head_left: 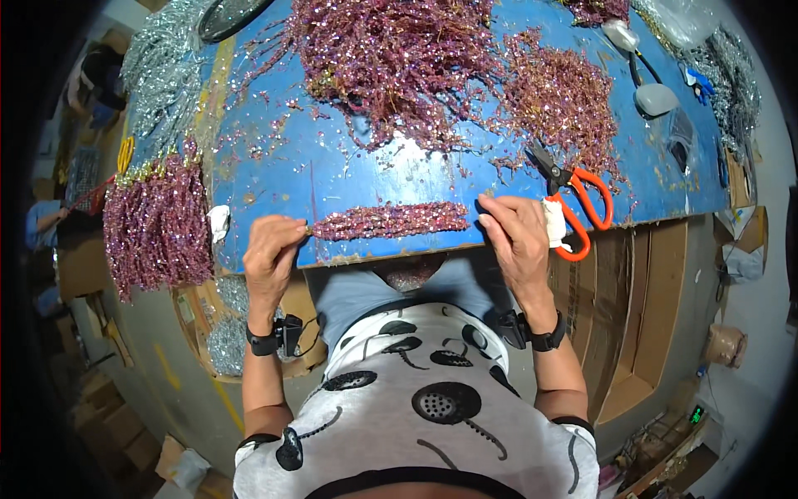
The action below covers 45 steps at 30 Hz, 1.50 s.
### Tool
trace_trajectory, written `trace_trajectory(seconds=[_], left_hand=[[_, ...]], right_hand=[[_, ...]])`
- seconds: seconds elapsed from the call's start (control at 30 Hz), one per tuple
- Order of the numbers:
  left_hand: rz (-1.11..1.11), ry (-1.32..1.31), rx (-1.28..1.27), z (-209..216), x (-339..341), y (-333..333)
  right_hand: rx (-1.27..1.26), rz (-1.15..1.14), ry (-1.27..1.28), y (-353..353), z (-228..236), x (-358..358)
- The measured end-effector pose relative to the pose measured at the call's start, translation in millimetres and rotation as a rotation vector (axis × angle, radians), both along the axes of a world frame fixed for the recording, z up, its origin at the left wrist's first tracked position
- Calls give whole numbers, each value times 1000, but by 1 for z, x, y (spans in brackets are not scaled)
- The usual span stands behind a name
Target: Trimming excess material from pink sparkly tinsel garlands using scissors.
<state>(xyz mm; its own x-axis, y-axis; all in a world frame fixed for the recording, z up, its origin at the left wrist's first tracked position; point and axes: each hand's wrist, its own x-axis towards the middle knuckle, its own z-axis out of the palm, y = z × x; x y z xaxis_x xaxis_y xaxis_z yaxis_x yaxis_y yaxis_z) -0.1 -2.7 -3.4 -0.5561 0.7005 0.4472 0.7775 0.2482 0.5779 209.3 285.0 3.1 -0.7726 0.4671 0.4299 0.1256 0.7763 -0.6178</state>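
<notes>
Bundle of pink, glittery sequined strands (391, 222) lies straight between the fingertips on the blue tabletop (332, 170).
Left hand (274, 249): thumb and forefinger seem to pinch its near end. Right hand (520, 243): fingertips slightly parted, just beyond the other end. Orange-handled scissors (563, 177) beside right fingers. Likely works best: light left pinch, strands aligned, ends evened.

Tinsel bundle (391, 221) pink, glittery; tbl (332, 176) blue; scissor hndls (609, 201) orange; shirt (374, 453) wht w/ blk motifs.
</notes>
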Motion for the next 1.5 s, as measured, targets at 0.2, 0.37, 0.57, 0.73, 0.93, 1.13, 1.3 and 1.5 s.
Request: trace_trajectory(seconds=[0.2,0.37,0.57,0.73,0.93,1.13,1.3,1.5], left_hand=[[-1,0,-9,1,2,0],[7,-6,-1,-1,1,-1],[1,-11,-6,2,2,0],[-1,-6,-7,-1,1,0],[2,-25,-19,0,3,-4],[140,-11,-57,21,18,5],[-248,112,-139,50,49,92],[-329,31,-184,22,64,146]], right_hand=[[24,11,-79,1,-2,-7],[25,13,-98,1,1,-11],[3,19,-57,3,0,-11],[30,21,-63,3,0,-11],[140,-140,11,24,19,17],[163,-349,-118,58,11,77],[119,-317,-187,64,17,74],[126,-186,-235,83,28,78]])
